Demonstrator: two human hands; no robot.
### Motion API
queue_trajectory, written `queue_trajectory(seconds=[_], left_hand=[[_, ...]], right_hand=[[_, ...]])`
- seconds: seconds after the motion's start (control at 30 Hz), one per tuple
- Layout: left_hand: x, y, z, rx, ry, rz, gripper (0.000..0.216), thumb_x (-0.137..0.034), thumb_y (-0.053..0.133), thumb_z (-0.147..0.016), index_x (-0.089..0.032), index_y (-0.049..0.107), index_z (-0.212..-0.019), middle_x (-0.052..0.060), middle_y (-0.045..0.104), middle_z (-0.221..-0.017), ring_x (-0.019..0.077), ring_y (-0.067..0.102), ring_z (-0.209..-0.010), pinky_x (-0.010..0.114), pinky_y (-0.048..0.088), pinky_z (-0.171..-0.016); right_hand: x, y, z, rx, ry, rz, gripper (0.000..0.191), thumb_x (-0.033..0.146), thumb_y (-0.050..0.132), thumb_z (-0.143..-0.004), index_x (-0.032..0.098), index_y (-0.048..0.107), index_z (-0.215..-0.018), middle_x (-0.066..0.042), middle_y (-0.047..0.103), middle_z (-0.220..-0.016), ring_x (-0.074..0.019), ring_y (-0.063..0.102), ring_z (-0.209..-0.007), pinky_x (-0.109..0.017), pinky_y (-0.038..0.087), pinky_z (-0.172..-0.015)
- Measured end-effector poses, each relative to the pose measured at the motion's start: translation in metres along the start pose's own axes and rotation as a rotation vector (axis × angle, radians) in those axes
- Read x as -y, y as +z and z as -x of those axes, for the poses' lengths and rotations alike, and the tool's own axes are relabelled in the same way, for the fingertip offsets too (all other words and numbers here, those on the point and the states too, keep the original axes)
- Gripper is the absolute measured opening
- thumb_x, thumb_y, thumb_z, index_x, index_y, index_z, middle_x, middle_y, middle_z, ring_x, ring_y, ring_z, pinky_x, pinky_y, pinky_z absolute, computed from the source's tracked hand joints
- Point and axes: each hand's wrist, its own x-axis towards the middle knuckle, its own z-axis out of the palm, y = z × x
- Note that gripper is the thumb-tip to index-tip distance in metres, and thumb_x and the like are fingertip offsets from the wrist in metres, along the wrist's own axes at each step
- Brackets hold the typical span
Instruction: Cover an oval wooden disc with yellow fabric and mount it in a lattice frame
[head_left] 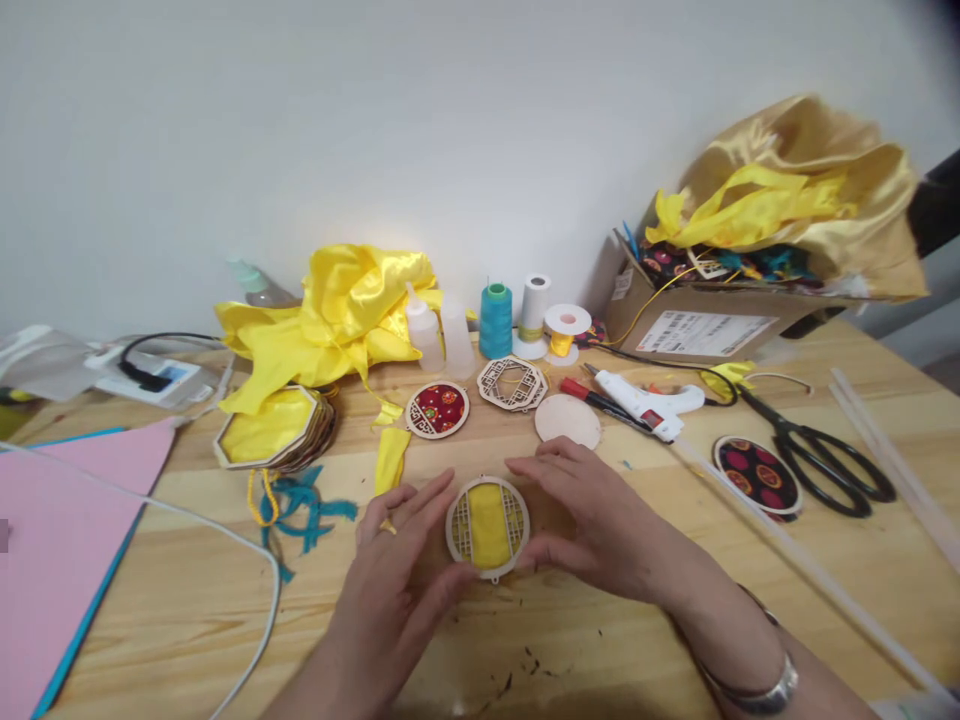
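Observation:
A round wooden lattice ornament with yellow fabric behind it [487, 526] lies on the wooden table [600, 640]. My left hand [397, 565] holds its left edge, thumb along the lower rim, fingers stretched toward the top. My right hand [596, 520] holds the right edge, fingers curved around the rim. A strip of yellow fabric [391, 460] lies just left of my left fingers. A plain wooden disc [568, 420] sits beyond my right hand.
Yellow satin heap [337, 315], stack of hexagonal frames [274, 430], red-fabric ornament [437, 409], lattice pieces [513, 383], glue bottles [439, 335], thread spools [496, 320], glue gun [649, 403], scissors [817, 450], cardboard box [705, 325], pink paper [60, 530], white cable [247, 560].

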Motion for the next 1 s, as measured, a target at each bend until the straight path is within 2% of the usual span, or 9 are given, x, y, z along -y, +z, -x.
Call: queue_trajectory(seconds=[0.13,0.23,0.37,0.53,0.6,0.67,0.77,0.9,1.0], left_hand=[[0.005,-0.008,-0.002,-0.211,-0.031,-0.148,0.033,-0.021,0.054,-0.084,-0.027,0.050,-0.116,0.009,0.048,-0.138,0.0301,0.044,-0.121,0.055,0.035,-0.099],[0.010,-0.007,-0.001,-0.284,-0.097,-0.254,0.027,-0.022,0.054,-0.083,-0.026,0.054,-0.110,0.012,0.032,-0.149,0.0363,0.038,-0.129,0.062,0.030,-0.099],[0.020,0.000,0.002,-0.287,-0.144,-0.309,0.030,-0.024,0.056,-0.081,-0.026,0.055,-0.111,0.013,0.024,-0.152,0.0425,0.029,-0.133,0.067,0.029,-0.097],[0.031,0.005,0.005,-0.184,-0.176,-0.333,0.041,-0.031,0.057,-0.081,-0.023,0.051,-0.121,0.014,0.056,-0.127,0.0418,0.038,-0.124,0.063,0.038,-0.092],[0.031,0.005,0.004,-0.174,-0.176,-0.328,0.041,-0.033,0.056,-0.081,-0.020,0.051,-0.121,0.013,0.063,-0.116,0.0399,0.043,-0.119,0.062,0.039,-0.093],[0.027,0.003,0.001,-0.207,-0.175,-0.299,0.040,-0.034,0.054,-0.083,-0.019,0.052,-0.119,0.014,0.063,-0.114,0.0378,0.046,-0.116,0.062,0.038,-0.095],[0.015,-0.002,-0.002,-0.268,-0.197,-0.185,0.037,-0.031,0.050,-0.086,-0.020,0.049,-0.121,0.014,0.057,-0.118,0.0325,0.050,-0.115,0.056,0.039,-0.098],[0.001,-0.008,0.000,-0.314,-0.269,-0.045,0.028,-0.030,0.050,-0.087,-0.025,0.052,-0.115,0.008,0.057,-0.114,0.0251,0.058,-0.106,0.043,0.050,-0.088],[-0.002,-0.010,0.003,-0.359,-0.289,0.044,0.018,-0.028,0.051,-0.087,-0.026,0.056,-0.104,0.004,0.059,-0.106,0.0222,0.059,-0.102,0.038,0.050,-0.087]], right_hand=[[-0.014,0.004,-0.001,-0.273,0.196,0.276,0.021,0.018,0.056,-0.086,0.010,0.063,-0.103,-0.013,0.067,-0.095,-0.0274,0.050,-0.095,-0.044,0.046,-0.083],[-0.021,0.006,-0.001,-0.370,0.324,0.450,0.025,0.021,0.061,-0.082,0.009,0.062,-0.104,-0.016,0.066,-0.106,-0.0319,0.049,-0.098,-0.048,0.044,-0.083],[-0.023,0.006,-0.002,-0.318,0.389,0.533,0.032,0.026,0.065,-0.080,0.010,0.059,-0.108,-0.017,0.065,-0.110,-0.0333,0.049,-0.099,-0.048,0.043,-0.081],[-0.021,0.006,-0.001,-0.287,0.366,0.606,0.023,0.026,0.064,-0.081,0.013,0.060,-0.100,-0.015,0.068,-0.101,-0.0317,0.052,-0.095,-0.044,0.043,-0.075],[-0.020,0.005,0.000,-0.299,0.355,0.614,0.020,0.028,0.062,-0.083,0.014,0.061,-0.096,-0.014,0.068,-0.092,-0.0307,0.053,-0.090,-0.043,0.043,-0.072],[-0.019,0.006,-0.001,-0.306,0.362,0.596,0.022,0.033,0.060,-0.084,0.014,0.062,-0.096,-0.014,0.068,-0.089,-0.0302,0.054,-0.088,-0.043,0.043,-0.072],[-0.018,0.007,-0.003,-0.295,0.379,0.562,0.028,0.034,0.063,-0.082,0.012,0.062,-0.098,-0.015,0.066,-0.097,-0.0313,0.053,-0.094,-0.045,0.044,-0.078],[-0.019,0.010,-0.003,-0.288,0.366,0.567,0.022,0.026,0.065,-0.080,0.013,0.061,-0.098,-0.015,0.065,-0.104,-0.0316,0.052,-0.098,-0.045,0.045,-0.080],[-0.019,0.011,-0.003,-0.292,0.361,0.556,0.018,0.023,0.062,-0.082,0.013,0.062,-0.097,-0.016,0.066,-0.103,-0.0324,0.052,-0.098,-0.046,0.044,-0.080]])
